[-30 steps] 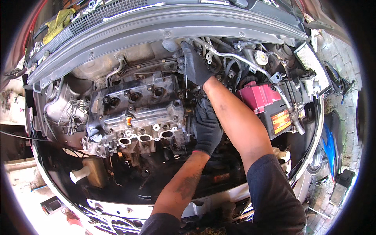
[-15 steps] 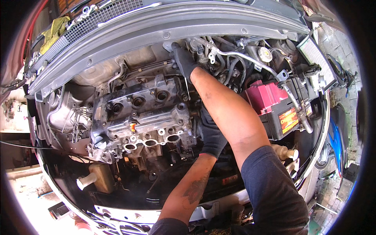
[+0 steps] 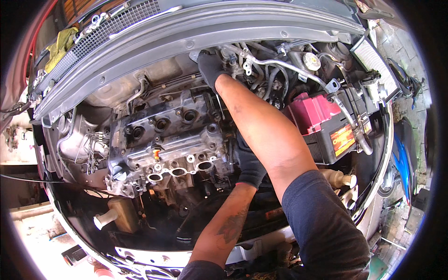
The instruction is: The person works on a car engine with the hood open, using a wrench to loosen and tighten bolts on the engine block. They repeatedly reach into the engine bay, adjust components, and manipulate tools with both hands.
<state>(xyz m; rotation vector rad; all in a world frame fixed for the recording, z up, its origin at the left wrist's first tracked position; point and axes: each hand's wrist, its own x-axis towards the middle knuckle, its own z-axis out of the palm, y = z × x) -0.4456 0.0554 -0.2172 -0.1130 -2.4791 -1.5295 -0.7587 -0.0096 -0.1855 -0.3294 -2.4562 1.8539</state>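
Note:
My right hand, in a black glove, reaches deep to the back edge of the engine bay, beside the right rear corner of the engine. Its fingers are out of sight, so whether they grip anything cannot be made out. Below my right forearm, my left hand, gloved too, is pushed down against the right end of the engine. My forearm and the dark gap hide its fingers. The black valve cover has three round holes along its top, and oval ports open along the front face.
Right of my arms sits a battery with a red cover. A metal pipe runs above it, near a reservoir cap. A tan bottle stands at front left. The grey cowl panel overhangs the back.
My right hand and forearm have shifted slightly left and farther back. My left hand stays in nearly the same place. The whole view has moved a little.

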